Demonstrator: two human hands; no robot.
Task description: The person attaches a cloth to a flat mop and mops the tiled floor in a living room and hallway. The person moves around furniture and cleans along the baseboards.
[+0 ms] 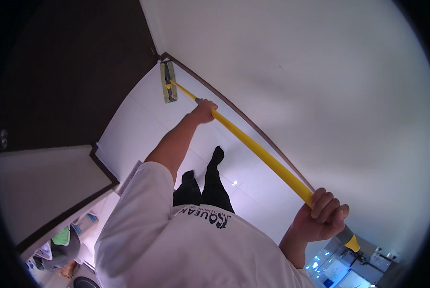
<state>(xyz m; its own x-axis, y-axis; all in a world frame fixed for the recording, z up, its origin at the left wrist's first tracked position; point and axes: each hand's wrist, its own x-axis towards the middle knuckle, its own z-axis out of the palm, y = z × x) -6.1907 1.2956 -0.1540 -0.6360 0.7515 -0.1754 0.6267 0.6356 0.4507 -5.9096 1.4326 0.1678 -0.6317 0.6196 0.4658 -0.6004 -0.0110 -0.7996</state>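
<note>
A flat mop with a long yellow pole runs from lower right to upper left. My left hand grips the pole's lower part, close to a grey collar. Wrapped around the upper part, near the grey grip and yellow end cap, is my right hand. The mop head, grey with a yellowish-green pad edge, lies on the white tiled floor. It sits in the far corner, between a dark door and the wall's skirting.
A dark brown door stands at left, a pale wall at right with brown skirting along its foot. My black-socked feet are on the tiles. Bags and other items lie at lower left. Shelving with small objects is at lower right.
</note>
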